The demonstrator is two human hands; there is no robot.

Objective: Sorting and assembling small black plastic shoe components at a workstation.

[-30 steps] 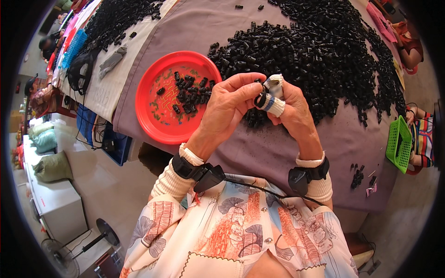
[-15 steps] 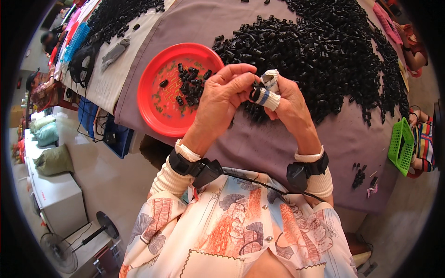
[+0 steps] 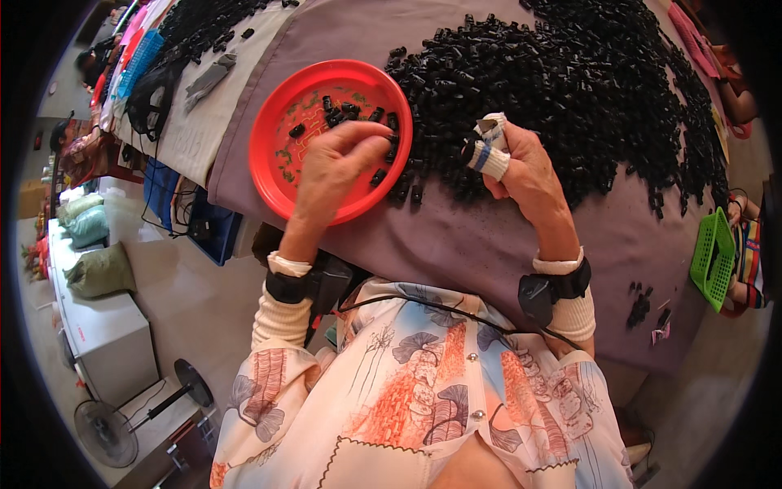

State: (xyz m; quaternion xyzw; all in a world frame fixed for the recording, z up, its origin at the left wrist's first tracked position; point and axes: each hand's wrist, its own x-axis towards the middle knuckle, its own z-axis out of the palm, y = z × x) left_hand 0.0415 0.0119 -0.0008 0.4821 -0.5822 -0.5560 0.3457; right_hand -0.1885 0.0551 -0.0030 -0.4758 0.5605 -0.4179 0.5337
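Over the right side of a red round plastic tray [image 3: 270, 167], my left hand [image 3: 330, 167] has its thumb and forefinger tips drawn together beside small black plastic parts [image 3: 349, 110]. What lies between those fingertips cannot be made out. My right hand [image 3: 529, 167] is raised in front of the big heap of black parts [image 3: 505, 77]. White cloth bands with blue marks [image 3: 491, 155] wrap its thumb and forefinger, which are bent together. A small dark bit shows at their tips, its kind unclear.
A mauve cloth [image 3: 489, 240] covers the table. At the right edge is a green basket [image 3: 711, 257] near another person's arm. A few black pieces [image 3: 641, 306] lie apart at the near right. On the floor side stand a fan [image 3: 107, 432] and a blue bin [image 3: 213, 232].
My hands have parted. The left moved left and down from the right hand's fingertips to the red tray; the right shifted slightly right. The whole view has also shifted a little.
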